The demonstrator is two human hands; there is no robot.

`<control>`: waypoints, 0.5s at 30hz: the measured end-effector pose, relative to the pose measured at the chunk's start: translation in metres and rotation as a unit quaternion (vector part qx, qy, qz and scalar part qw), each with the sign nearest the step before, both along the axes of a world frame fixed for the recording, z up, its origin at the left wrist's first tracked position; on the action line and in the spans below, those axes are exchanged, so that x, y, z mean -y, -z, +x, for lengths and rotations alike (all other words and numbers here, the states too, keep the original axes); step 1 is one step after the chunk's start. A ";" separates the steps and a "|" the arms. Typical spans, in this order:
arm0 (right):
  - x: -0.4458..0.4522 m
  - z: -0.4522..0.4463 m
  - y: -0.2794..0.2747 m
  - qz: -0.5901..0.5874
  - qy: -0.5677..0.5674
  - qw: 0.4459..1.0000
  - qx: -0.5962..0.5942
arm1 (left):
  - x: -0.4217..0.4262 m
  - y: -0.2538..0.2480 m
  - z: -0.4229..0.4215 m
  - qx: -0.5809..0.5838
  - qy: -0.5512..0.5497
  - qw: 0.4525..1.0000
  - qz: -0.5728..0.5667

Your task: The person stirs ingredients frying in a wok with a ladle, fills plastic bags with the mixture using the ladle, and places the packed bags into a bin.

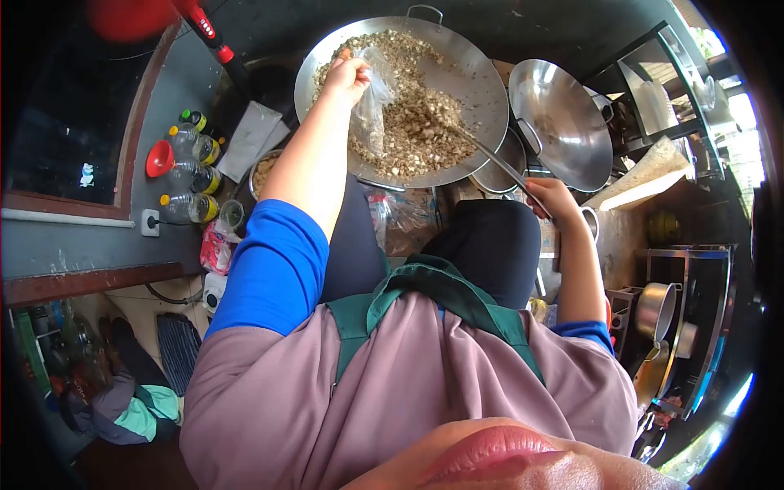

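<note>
A large metal wok holds a brown and white chopped food mixture, heaped toward its left and front. Over the wok's left side, my left hand is closed on a clear plastic bag, which hangs down against the food. My right hand grips the long handle of a metal cooking tool at the wok's right front. The tool's far end lies in the food and its tip is hidden there.
An empty second wok stands at the right. Bottles and a red funnel line the left wall. Pots sit on a rack at the lower right. Another person is at the lower left.
</note>
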State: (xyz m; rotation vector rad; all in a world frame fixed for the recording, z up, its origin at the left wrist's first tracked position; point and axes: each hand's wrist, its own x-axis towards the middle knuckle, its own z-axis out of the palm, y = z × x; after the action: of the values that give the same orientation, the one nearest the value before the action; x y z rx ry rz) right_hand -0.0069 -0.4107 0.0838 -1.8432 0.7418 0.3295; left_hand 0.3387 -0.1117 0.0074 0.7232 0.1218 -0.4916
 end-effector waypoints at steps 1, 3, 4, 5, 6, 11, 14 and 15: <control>-0.001 -0.010 -0.009 0.003 0.006 1.000 0.008 | -0.001 0.010 0.007 0.005 0.005 1.000 0.009; -0.010 -0.024 -0.044 0.003 0.005 1.000 0.013 | 0.002 0.022 0.017 0.018 0.016 0.999 0.023; -0.011 -0.030 -0.059 0.002 0.004 1.000 0.016 | 0.003 0.016 0.013 0.015 0.014 0.998 0.061; -0.009 -0.034 -0.073 0.001 0.002 1.000 0.020 | 0.003 0.007 0.005 0.012 0.012 0.995 0.099; -0.007 -0.036 -0.087 -0.003 -0.011 1.000 0.025 | 0.003 0.001 0.000 0.007 0.008 0.990 0.137; -0.003 -0.033 -0.149 0.021 -0.050 0.997 0.048 | 0.008 0.004 0.000 0.010 -0.004 0.994 0.108; -0.006 -0.021 -0.170 0.004 -0.096 0.994 0.057 | 0.009 0.005 0.000 0.022 0.013 0.994 0.105; -0.012 -0.016 -0.174 -0.014 -0.106 0.993 0.055 | 0.010 0.004 -0.001 0.025 0.020 0.994 0.106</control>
State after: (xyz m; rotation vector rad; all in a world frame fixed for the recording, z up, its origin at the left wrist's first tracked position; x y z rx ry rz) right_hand -0.0232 -0.3987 0.2582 -1.9547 0.4780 0.3537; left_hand 0.3382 -0.1217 0.0033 0.9465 0.1136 -0.5028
